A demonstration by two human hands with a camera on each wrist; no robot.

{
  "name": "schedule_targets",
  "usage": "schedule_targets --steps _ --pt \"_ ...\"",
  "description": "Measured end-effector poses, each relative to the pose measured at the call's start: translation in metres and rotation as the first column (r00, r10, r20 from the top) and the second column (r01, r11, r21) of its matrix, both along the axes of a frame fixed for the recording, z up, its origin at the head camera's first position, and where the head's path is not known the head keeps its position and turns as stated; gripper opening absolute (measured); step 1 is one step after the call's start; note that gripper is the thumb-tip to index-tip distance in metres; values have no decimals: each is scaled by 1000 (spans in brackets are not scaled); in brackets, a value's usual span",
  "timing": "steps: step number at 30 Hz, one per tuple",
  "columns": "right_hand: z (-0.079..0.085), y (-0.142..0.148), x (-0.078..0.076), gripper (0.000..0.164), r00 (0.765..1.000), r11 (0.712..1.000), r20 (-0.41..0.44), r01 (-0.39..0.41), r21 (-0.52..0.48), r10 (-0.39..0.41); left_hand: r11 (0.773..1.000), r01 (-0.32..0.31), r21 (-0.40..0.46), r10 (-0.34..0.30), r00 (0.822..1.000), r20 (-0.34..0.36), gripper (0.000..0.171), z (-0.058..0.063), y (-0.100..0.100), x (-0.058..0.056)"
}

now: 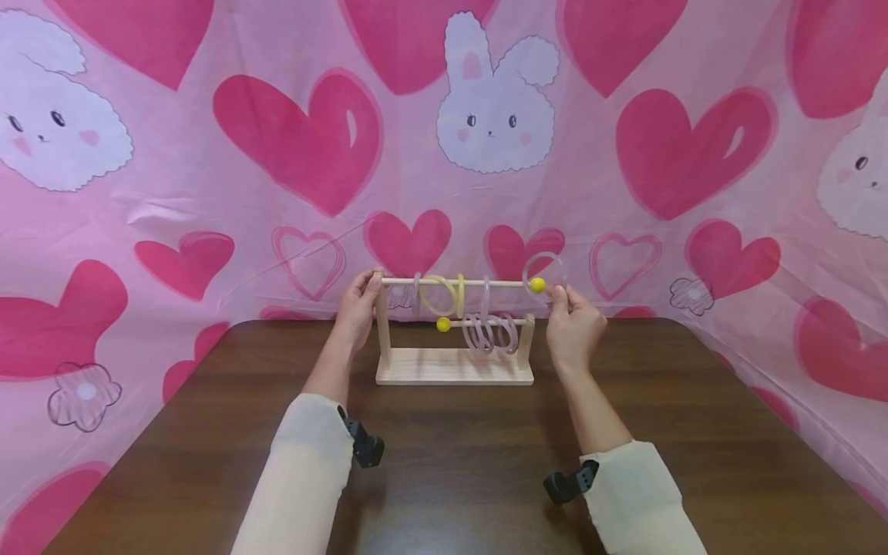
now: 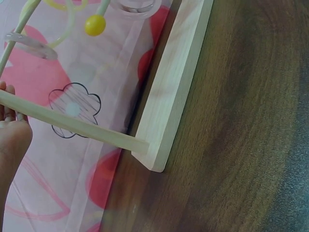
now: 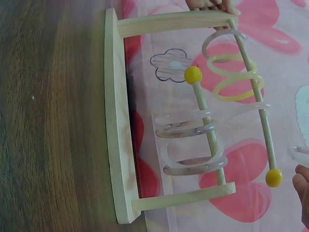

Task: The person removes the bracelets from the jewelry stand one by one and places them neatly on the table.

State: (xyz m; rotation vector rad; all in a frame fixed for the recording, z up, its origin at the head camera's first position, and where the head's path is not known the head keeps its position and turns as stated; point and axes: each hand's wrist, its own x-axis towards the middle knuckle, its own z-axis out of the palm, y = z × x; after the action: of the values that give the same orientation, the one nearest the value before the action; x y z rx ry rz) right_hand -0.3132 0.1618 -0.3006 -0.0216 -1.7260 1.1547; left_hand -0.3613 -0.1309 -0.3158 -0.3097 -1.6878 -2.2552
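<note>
A pale wooden bangle stand (image 1: 454,376) with two rods stands on the table. My left hand (image 1: 358,308) grips the top of its tall left post (image 1: 383,324). On the upper rod (image 1: 506,284) hang two yellow bangles (image 3: 236,92) and two pale translucent ones. Several translucent bangles (image 3: 193,169) hang on the lower rod (image 1: 458,323). My right hand (image 1: 576,327) pinches another clear bangle (image 3: 300,151) between thumb and fingers. It is just beyond the yellow ball (image 3: 274,178) at the upper rod's tip, apart from the ball in the right wrist view.
Another yellow ball (image 1: 443,324) caps the lower rod's left end. The brown wooden table (image 1: 444,462) reaches back to a pink cloth (image 1: 416,154) printed with hearts and rabbits. A small black camera (image 1: 364,445) sits at each sleeve cuff.
</note>
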Motion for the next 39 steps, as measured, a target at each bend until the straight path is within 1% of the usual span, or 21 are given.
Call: schedule_targets --steps 2,4,5,7,8,10,14,16,18,20,22,23,25,27,29,30,33,35,36,37,39 --pt "0 -1 0 14 998 998 12 -55 -30 55 1000 -1 1 1 1000 -2 19 0 0 0" --pt "0 -2 1 15 989 986 23 -142 -92 144 1000 2 -2 -2 1000 -5 21 0 0 0" --pt "0 -2 1 16 981 974 29 -189 -128 194 1000 2 -3 -2 1000 -2 21 0 0 0" --pt "1 -4 2 19 956 939 40 -277 -206 291 1000 3 0 -3 1000 8 21 1 0 0" --pt "2 -4 3 21 938 914 42 -323 -247 343 1000 5 2 -5 1000 11 22 1 0 0" --pt "4 -5 5 24 904 866 55 -387 -316 424 1000 8 9 -8 1000 14 23 1 0 0" --pt "7 -8 9 27 837 784 83 -466 -411 541 1000 8 18 -8 1000 11 25 1 0 0" --pt "7 -9 10 28 802 745 91 -499 -442 591 1000 6 17 -6 1000 9 25 1 0 -1" --pt "6 -11 11 29 769 713 92 -531 -457 632 1000 5 14 -5 1000 6 24 1 0 -1" --pt "2 -12 10 30 741 690 90 -566 -450 666 1000 5 15 -5 1000 -2 20 0 0 -2" --pt "-1 -13 10 30 716 676 98 -594 -435 691 1000 7 16 -7 1000 -7 18 0 -1 -1" --pt "-8 -11 3 29 687 646 76 -632 -427 722 1000 8 14 -8 1000 -9 16 0 -1 -1" --pt "-11 -12 3 30 647 614 88 -661 -432 758 1000 8 14 -8 1000 -9 15 0 -1 -1" --pt "-12 -13 3 30 592 569 114 -678 -465 798 1000 2 10 -2 1000 -5 16 0 -1 -1" --pt "-12 -14 3 30 519 501 125 -690 -523 846 1000 -6 2 6 1000 -6 20 0 -1 -2" --pt "-6 -17 10 31 499 494 158 -668 -557 852 1000 -12 -1 12 1000 -5 22 0 -1 -2" --pt "-4 -19 12 30 389 392 156 -655 -646 908 1000 -22 -8 22 1000 -4 29 1 0 -2" --pt "-3 -20 13 32 328 340 154 -646 -683 932 1000 -24 -10 24 1000 1 32 1 0 -2" --pt "-3 -20 13 33 301 319 152 -644 -695 941 1000 -22 -12 22 1000 4 32 1 0 -2" --pt "-4 -21 12 35 279 303 153 -646 -701 948 1000 -19 -15 19 1000 5 33 1 0 -2" --pt "-6 -23 12 36 247 288 164 -643 -709 955 1000 -12 -16 12 1000 5 34 1 0 -1"
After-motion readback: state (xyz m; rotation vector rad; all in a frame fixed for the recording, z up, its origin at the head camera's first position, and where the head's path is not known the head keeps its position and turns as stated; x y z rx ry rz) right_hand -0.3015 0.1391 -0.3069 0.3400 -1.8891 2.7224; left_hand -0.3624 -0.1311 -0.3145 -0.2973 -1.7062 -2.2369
